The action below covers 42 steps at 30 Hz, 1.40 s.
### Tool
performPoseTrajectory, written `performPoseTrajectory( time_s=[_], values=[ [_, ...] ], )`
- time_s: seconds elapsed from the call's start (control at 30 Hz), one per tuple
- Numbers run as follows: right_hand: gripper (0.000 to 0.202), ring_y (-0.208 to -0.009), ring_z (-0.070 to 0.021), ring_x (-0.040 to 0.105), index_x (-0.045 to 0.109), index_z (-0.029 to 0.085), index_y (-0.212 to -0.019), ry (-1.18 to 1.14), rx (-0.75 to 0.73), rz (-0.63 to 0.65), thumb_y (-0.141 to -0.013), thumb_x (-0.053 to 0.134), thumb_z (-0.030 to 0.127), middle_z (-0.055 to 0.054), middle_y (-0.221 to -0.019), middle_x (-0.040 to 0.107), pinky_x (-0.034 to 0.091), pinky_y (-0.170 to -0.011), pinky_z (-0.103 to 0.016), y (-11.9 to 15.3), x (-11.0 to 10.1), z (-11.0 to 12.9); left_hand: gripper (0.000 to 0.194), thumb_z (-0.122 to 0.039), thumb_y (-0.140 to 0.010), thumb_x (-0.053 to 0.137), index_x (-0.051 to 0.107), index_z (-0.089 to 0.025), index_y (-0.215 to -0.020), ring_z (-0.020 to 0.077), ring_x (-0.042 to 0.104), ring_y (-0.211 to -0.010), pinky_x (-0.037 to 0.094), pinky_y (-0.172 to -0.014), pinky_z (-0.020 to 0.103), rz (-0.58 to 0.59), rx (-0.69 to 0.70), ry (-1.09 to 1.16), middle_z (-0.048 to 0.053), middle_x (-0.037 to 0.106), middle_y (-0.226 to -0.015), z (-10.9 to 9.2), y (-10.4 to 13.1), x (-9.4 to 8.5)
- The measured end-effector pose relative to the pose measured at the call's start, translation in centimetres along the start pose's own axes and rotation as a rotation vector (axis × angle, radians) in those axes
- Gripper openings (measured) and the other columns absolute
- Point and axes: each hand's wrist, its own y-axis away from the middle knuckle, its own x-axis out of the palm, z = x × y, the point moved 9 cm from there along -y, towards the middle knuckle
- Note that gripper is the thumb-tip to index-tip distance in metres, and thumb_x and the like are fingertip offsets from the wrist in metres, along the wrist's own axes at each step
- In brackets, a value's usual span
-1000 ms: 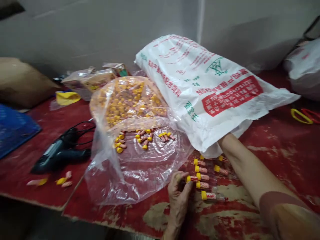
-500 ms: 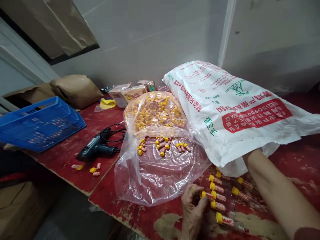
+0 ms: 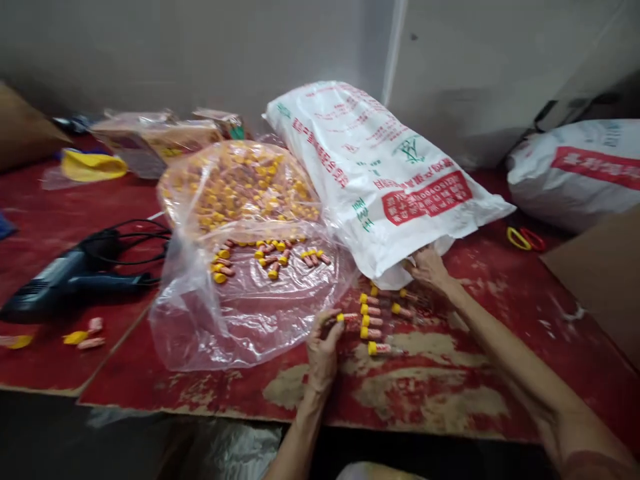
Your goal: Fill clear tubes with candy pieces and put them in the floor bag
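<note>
My left hand (image 3: pixel 323 343) pinches the yellow cap of a small clear tube (image 3: pixel 351 318) with pink and white pieces inside. Several similar yellow-capped tubes (image 3: pixel 371 321) lie in a loose column just right of it. My right hand (image 3: pixel 431 268) is at the open lower edge of a white woven sack (image 3: pixel 345 167) with red and green print. Its fingertips are partly hidden by the sack edge, so what they hold does not show. Beyond my left hand, a clear plastic bag (image 3: pixel 240 193) bulges with many small yellow-capped pieces, several lying loose on its flattened front.
A dark heat gun (image 3: pixel 75 273) with its cord lies at left on the red table (image 3: pixel 240 393). Loose pink and yellow pieces (image 3: pixel 85 339) sit near it. Wrapped boxes (image 3: pixel 175 137) stand behind. At right are scissors (image 3: pixel 525 239), another sack (image 3: pixel 575 177) and cardboard (image 3: pixel 600 280).
The view has turned right, bringing the scissors and second sack into sight. My right hand has drawn back from inside the sack to its edge. My left hand still holds the tube.
</note>
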Motion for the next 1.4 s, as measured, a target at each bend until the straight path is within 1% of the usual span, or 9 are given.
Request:
performPoseTrajectory(
  time_s=[0.13,0.27,0.47,0.67,0.8,0.9,1.07,1.23,1.4],
  values=[
    [0.026,-0.098,-0.0234,0.056,0.059,0.02,-0.113,-0.235,0.005,0.063,-0.092,0.047,0.03,-0.01,-0.103,0.061,0.048,-0.084,-0.039,8.6,-2.9,3.3,0.029,-0.032,-0.068,0.076,0.069,-0.019,-0.092,0.0142,0.064,-0.083,0.051,-0.077,0.025,0.048,-0.011,0.106,0.004,0.068,-0.091,-1.2,1.8,2.4],
    [0.028,-0.106,-0.0205,0.055,0.054,0.024,-0.12,-0.466,-0.048,0.056,-0.093,0.046,0.025,-0.009,-0.112,0.057,0.048,-0.087,-0.035,13.0,-3.8,8.8,0.033,-0.031,-0.072,0.074,0.065,-0.021,-0.102,0.0158,0.066,-0.086,0.054,-0.076,0.029,0.193,-0.111,0.245,0.005,0.069,-0.1,-1.4,5.3,6.3],
    [0.023,-0.096,-0.0183,0.056,0.053,0.021,-0.115,-0.543,-0.016,0.019,-0.094,0.046,0.02,-0.009,-0.102,0.056,0.05,-0.082,-0.033,14.6,-2.2,11.6,0.024,-0.032,-0.076,0.071,0.071,-0.019,-0.095,0.0165,0.065,-0.091,0.051,-0.087,0.031,0.126,-0.078,0.063,0.005,0.07,-0.097,0.0,8.0,5.9],
    [0.02,-0.09,-0.0171,0.058,0.056,0.02,-0.111,-0.563,0.06,-0.018,-0.094,0.045,0.021,-0.007,-0.096,0.058,0.05,-0.078,-0.029,15.3,-1.7,12.6,0.026,-0.032,-0.085,0.058,0.071,-0.02,-0.104,0.0196,0.062,-0.099,0.047,-0.09,0.033,0.192,0.073,-0.152,0.007,0.068,-0.103,-1.4,9.4,6.5],
    [0.018,-0.087,-0.0169,0.06,0.06,0.021,-0.105,-0.552,0.12,0.028,-0.094,0.047,0.028,-0.006,-0.095,0.063,0.05,-0.077,-0.029,15.5,-1.2,11.0,0.022,-0.026,-0.085,0.056,0.072,-0.019,-0.099,0.0183,0.063,-0.091,0.05,-0.082,0.03,0.359,0.106,-0.249,0.007,0.068,-0.096,-2.3,8.9,8.2],
    [0.023,-0.088,-0.0185,0.061,0.062,0.021,-0.105,-0.481,0.18,-0.007,-0.093,0.048,0.035,-0.006,-0.098,0.065,0.049,-0.078,-0.031,15.5,-1.3,7.1,0.02,-0.022,-0.085,0.053,0.071,-0.019,-0.091,0.0164,0.063,-0.086,0.05,-0.075,0.028,0.339,0.228,-0.336,0.007,0.066,-0.095,-4.6,6.2,7.5],
    [0.034,-0.092,-0.0241,0.058,0.063,0.021,-0.107,-0.248,0.267,-0.119,-0.09,0.047,0.045,-0.009,-0.101,0.065,0.046,-0.082,-0.041,16.2,-1.0,0.5,0.019,-0.02,-0.086,0.049,0.068,-0.018,-0.088,0.0172,0.061,-0.083,0.048,-0.078,0.029,-0.068,0.358,-0.81,0.006,0.064,-0.088,-8.4,-2.9,1.5],
    [0.031,-0.095,-0.0239,0.058,0.061,0.021,-0.109,-0.184,0.21,-0.125,-0.09,0.048,0.041,-0.01,-0.104,0.065,0.047,-0.084,-0.041,15.9,-0.3,-0.1,0.02,-0.016,-0.083,0.046,0.065,-0.015,-0.088,0.027,0.058,-0.098,0.045,-0.085,0.038,-0.119,0.308,-1.006,0.015,0.06,-0.104,-8.5,-12.3,0.2],
    [0.028,-0.097,-0.0223,0.058,0.06,0.021,-0.112,-0.111,0.16,-0.097,-0.091,0.046,0.034,-0.009,-0.106,0.065,0.048,-0.083,-0.038,14.3,-0.1,0.0,0.006,-0.021,-0.073,0.06,0.061,-0.017,-0.077,0.0301,0.058,-0.095,0.043,-0.084,0.041,-0.083,0.305,-0.964,0.013,0.059,-0.097,-7.8,-16.1,0.8]
  ],
)
